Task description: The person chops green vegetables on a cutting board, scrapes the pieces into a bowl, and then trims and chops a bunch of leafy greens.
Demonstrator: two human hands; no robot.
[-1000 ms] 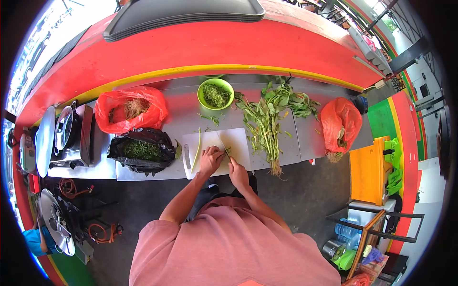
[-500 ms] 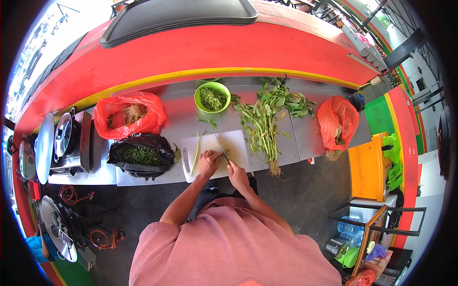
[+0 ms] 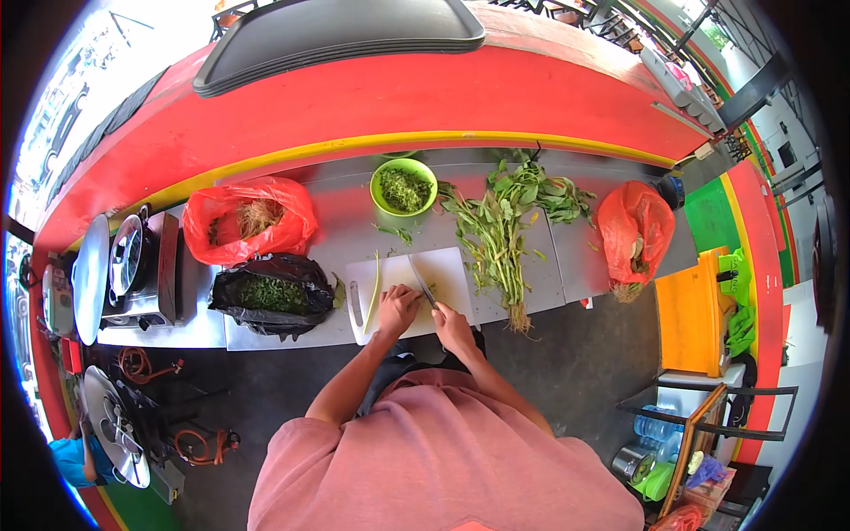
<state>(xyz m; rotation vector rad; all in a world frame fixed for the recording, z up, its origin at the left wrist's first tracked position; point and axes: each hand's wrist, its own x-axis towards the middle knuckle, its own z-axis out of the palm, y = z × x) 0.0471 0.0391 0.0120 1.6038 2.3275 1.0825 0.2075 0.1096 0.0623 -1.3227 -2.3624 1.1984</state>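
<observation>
My right hand (image 3: 453,327) is closed round the handle of a knife (image 3: 422,279), whose blade lies over the white cutting board (image 3: 452,267) and points away from me. Just left of the blade, my left hand (image 3: 398,307) rests on the board with its fingers curled; whatever they pinch is hidden. Small green bits (image 3: 432,288) lie beside the blade. A pale green stalk (image 3: 375,281) lies along the board's left side. Beyond the board stands a lime-green bowl (image 3: 428,196) of chopped greens. To the right lies a bunch of leafy stems (image 3: 496,248) with roots towards me.
Left of the board sit a black plastic bag (image 3: 232,296) of chopped greens and a red plastic bag (image 3: 205,243) with roots in it. Another red bag (image 3: 651,217) is at the right, a stove (image 3: 164,274) at the far left. A red ledge (image 3: 354,102) bounds the back.
The whole view has shifted slightly, so everything appears a little further right. On the board, both hands and the knife keep nearly the same place.
</observation>
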